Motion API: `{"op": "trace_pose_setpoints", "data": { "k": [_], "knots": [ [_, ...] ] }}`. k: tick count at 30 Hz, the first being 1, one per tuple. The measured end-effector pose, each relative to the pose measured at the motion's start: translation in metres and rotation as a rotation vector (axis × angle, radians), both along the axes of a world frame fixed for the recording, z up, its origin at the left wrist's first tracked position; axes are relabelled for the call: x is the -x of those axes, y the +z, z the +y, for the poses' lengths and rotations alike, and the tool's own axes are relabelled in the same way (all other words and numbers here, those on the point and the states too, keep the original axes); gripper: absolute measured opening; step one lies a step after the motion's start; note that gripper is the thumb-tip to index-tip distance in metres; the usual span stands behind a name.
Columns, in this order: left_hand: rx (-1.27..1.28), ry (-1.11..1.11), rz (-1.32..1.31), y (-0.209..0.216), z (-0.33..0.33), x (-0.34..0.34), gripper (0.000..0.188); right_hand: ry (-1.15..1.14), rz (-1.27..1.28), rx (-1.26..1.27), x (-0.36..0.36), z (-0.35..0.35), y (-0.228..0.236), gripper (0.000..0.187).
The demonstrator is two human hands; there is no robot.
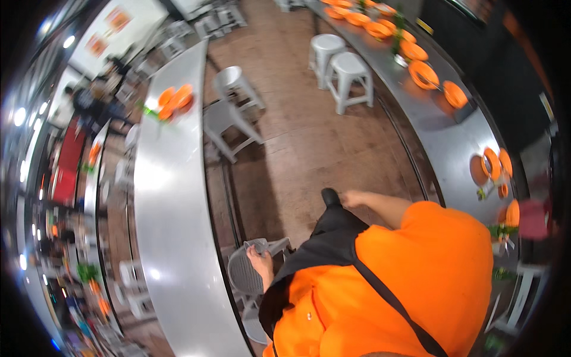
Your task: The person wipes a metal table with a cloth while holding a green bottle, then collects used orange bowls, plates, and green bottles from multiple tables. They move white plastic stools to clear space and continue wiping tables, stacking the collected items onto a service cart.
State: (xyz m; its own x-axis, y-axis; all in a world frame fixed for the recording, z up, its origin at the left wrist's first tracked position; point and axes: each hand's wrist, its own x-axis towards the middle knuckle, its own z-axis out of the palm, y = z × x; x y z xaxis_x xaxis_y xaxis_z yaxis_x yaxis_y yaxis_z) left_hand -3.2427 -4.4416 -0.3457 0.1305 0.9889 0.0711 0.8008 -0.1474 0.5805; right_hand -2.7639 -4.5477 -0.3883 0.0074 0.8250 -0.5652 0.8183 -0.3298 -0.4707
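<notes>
Grey stool (242,275): stood on the floor, close beside the long left worktop (175,208).
Left hand (260,263): appeared over the stool's edge, fingertips at a clear, cup-like thing (259,244); whether its grip was closed on that, I could not tell.
Right hand (352,199): appeared just beside a black shoe (329,196); I could not tell whether its grip was open or closed.
Orange bowls (423,75): lined the right worktop (437,134).
White stools (351,74): stood between both worktops.
</notes>
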Motion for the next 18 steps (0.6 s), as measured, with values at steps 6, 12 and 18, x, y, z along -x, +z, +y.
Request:
{"op": "trace_pose_setpoints", "data": {
  "k": [6, 12, 18],
  "knots": [
    [-0.111, -0.324, 0.124, -0.003, 0.178, -0.121, 0.065, -0.632, 0.192, -0.075, -0.116, 0.109, 0.015, 0.042],
    [-0.020, -0.325, -0.060, 0.045, 0.328, -0.258, 0.068, -0.836, -0.044, 0.051, -0.257, 0.173, 0.023, 0.042],
    [-0.062, -0.359, -0.200, 0.065, 0.501, -0.348, 0.068, -0.996, 0.126, -0.180, -0.329, 0.357, 0.001, 0.047]
  ]
}}
